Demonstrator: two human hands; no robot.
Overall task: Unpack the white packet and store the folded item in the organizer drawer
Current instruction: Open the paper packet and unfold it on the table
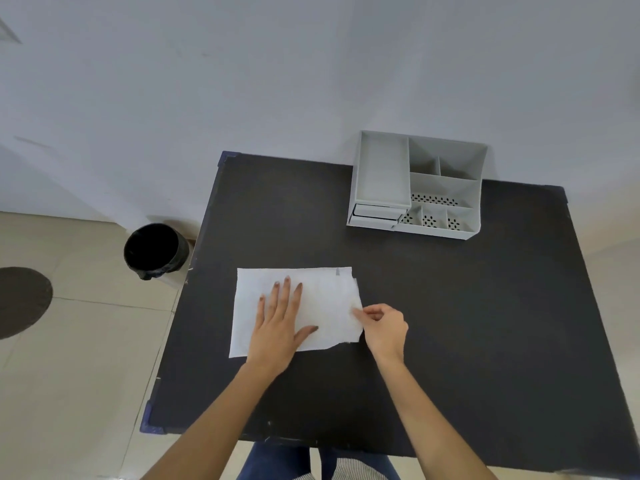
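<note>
A white packet lies flat on the black table, left of centre. My left hand rests palm down on it with the fingers spread. My right hand pinches the packet's right edge, where a white layer sticks out slightly past the torn end. The grey organizer stands at the table's far edge against the wall; its two small drawers at the front left look closed, the lower one jutting slightly.
A black waste bin stands on the tiled floor left of the table. The wall runs directly behind the organizer. A dark round mat lies on the floor at far left. My legs show below the table's near edge.
</note>
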